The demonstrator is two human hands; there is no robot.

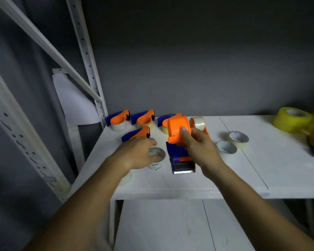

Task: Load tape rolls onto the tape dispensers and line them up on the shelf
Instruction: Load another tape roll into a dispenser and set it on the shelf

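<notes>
Right hand [199,145] grips an orange-and-blue tape dispenser [179,140], fingers [186,134] curled round the orange drum, thumb side hidden behind it. The dispenser is tilted, its blue handle and cutter end pointing toward the camera, just above the white shelf [170,185]. A clear tape roll [198,123] shows right behind the orange drum; whether it is mounted on the dispenser is unclear.

Left hand [136,153] hovers over a white-cored tape roll [157,156] standing on the shelf, fingers loosely bent and slightly spread, tips at the roll's top edge; contact cannot be told.

Three loaded dispensers sit in a row along the back edge of the shelf: left one [118,119], middle one [143,119], right one [165,122] partly hidden by the held dispenser. A fourth dispenser [137,134] lies in front of that row, just beyond the left hand.

Two loose tape rolls lie right of the right hand, near roll [226,148] and far roll [238,139], side by side. A stack of yellow tape rolls [291,120] stands at the far right of the shelf. A white metal shelf post [85,57] rises at left.
</notes>
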